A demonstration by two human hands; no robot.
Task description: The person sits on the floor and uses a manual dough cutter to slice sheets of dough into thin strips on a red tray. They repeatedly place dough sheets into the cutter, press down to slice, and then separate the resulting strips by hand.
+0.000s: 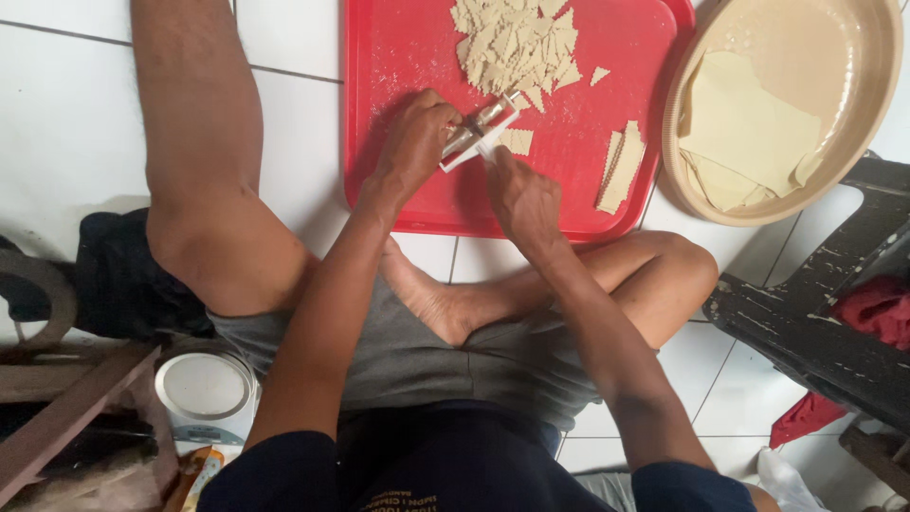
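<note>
Fingers of the left hand (415, 142) curl tight around one end of a small white roller cutter (482, 133); fingers of the right hand (523, 194) bunch narrow at its near end, fingertips pressing down, so the cutter sits between both sets of fingers and bears on a short dough strip (518, 141) just beyond the right fingertips. Judgement: a clean cut wants even downward pressure from both hands, the wheel kept square to the strip. Largest item: red plastic tray (398, 57), smooth, dusted with flour, under the fingers. Right of the fingers, well apart, a round beige basin (877, 85) holds thin pale dough sheets (739, 123), matte and floppy. Beyond the fingers, a pile of cut dough pieces (517, 43), angular, mostly triangular. Right of the right fingers, stacked zigzag-edged strips (621, 166).
</note>
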